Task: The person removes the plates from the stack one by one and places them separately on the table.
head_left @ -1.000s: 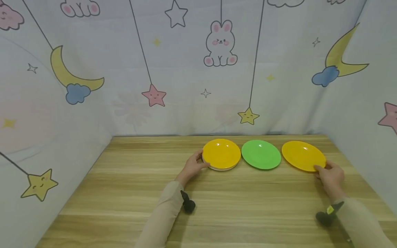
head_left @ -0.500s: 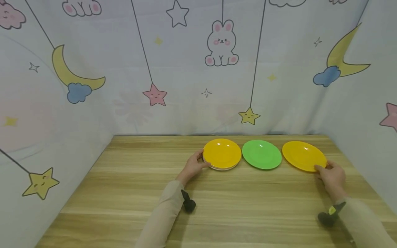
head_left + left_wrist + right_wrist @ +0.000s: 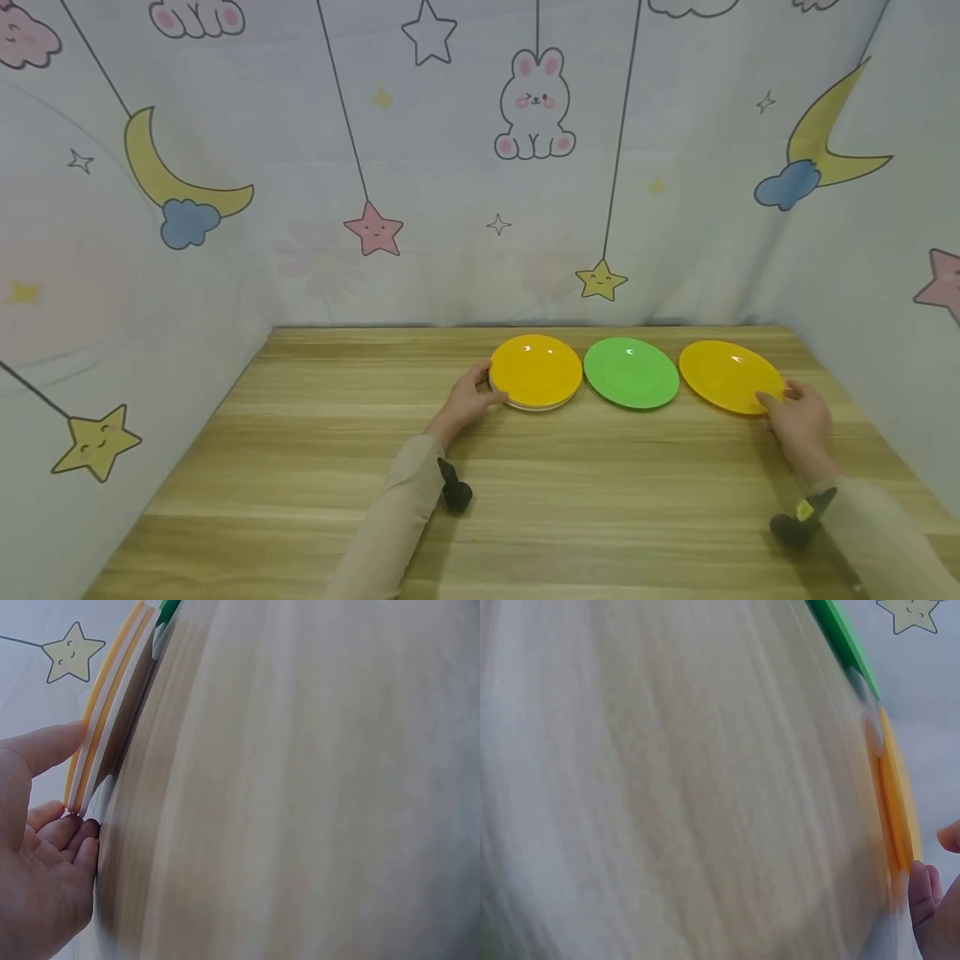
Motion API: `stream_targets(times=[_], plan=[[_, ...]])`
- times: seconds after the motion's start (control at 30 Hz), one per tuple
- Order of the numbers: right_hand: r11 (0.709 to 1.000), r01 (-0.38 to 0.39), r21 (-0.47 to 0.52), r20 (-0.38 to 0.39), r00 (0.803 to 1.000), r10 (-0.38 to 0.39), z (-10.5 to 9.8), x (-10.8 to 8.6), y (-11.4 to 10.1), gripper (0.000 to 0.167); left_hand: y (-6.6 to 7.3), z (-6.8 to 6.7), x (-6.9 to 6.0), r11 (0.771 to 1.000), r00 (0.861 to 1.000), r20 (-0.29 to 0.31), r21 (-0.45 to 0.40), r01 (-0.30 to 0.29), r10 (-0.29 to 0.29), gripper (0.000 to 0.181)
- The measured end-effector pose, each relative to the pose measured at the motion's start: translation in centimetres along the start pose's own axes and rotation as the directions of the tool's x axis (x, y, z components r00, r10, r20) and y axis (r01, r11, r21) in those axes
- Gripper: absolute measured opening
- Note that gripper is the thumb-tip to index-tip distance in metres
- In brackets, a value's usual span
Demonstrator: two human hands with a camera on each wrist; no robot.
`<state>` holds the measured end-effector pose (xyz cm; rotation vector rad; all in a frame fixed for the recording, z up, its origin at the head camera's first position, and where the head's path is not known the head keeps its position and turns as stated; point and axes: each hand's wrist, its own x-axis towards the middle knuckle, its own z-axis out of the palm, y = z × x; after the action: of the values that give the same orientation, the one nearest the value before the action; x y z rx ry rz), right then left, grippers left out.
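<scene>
In the head view, a stack of several plates (image 3: 536,370) stands on the table, yellow on top, with white and yellow rims layered below in the left wrist view. My left hand (image 3: 467,402) holds the stack's near-left edge, thumb on the top rim and fingertips against the edge from below. To its right lies a green plate (image 3: 632,373). Farther right is a single yellow plate (image 3: 727,375). At that plate's near-right rim is my right hand (image 3: 801,421); its fingertips touch the edge, while the thumb (image 3: 950,837) stands apart from the plate in the right wrist view.
The wood-grain table (image 3: 525,517) reaches back to a pale curtain (image 3: 450,167) printed with moons, stars and a rabbit. The same cloth runs down both sides. Dark camera mounts (image 3: 456,493) sit at both wrists.
My right thumb has lifted off the rim of the yellow plate and shifted slightly inward above it. The left hand and the stack look unchanged.
</scene>
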<state>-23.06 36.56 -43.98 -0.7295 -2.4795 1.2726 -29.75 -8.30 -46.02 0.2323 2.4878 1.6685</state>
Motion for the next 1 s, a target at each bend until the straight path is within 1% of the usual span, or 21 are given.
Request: stream_targets(times=[0.1, 0.17, 0.3, 0.4, 0.47, 0.57, 0.77, 1.0], plan=[[0.999, 0.028, -0.047, -0.007, 1.000, -0.028, 0.2, 0.0, -0.5, 0.062, 0.0, -0.1, 0.0, 1.000, 1.000, -0.002, 0.003, -0.001, 0.001, 0.072], [0.998, 0.049, -0.050, -0.008, 0.999, -0.049, 0.4, 0.0, -0.8, 0.061, -0.1, -0.1, -0.1, 1.000, 1.000, -0.003, -0.001, 0.005, -0.005, 0.072], [0.996, 0.088, 0.007, 0.023, 0.996, -0.088, 0.9, 0.0, -1.4, 0.058, -0.1, -0.1, 0.0, 1.000, 1.000, -0.002, -0.007, 0.015, -0.015, 0.071], [0.993, 0.091, 0.080, 0.069, 0.993, -0.096, 1.3, -0.2, -2.0, 0.057, -0.3, -0.2, 0.1, 1.000, 1.000, 0.001, -0.005, 0.007, -0.007, 0.071], [0.991, 0.091, 0.100, 0.097, 0.990, -0.101, 1.6, -0.4, -2.4, 0.056, -0.3, -0.2, 0.1, 1.000, 1.000, 0.002, -0.007, 0.002, -0.002, 0.071], [0.989, 0.106, 0.102, 0.127, 0.985, -0.119, 2.1, -0.7, -2.9, 0.055, -0.3, -0.2, 0.0, 1.000, 1.000, 0.005, -0.004, -0.009, 0.009, 0.071], [0.987, 0.131, 0.094, 0.161, 0.976, -0.145, 3.2, -1.1, -3.9, 0.053, -0.3, -0.3, -0.1, 1.000, 1.000, 0.008, 0.006, -0.019, 0.019, 0.071], [0.984, 0.163, 0.077, 0.209, 0.962, -0.176, 4.1, -1.3, -5.2, 0.057, 0.1, -0.2, -0.1, 1.000, 1.000, 0.006, 0.010, -0.013, 0.013, 0.071]])
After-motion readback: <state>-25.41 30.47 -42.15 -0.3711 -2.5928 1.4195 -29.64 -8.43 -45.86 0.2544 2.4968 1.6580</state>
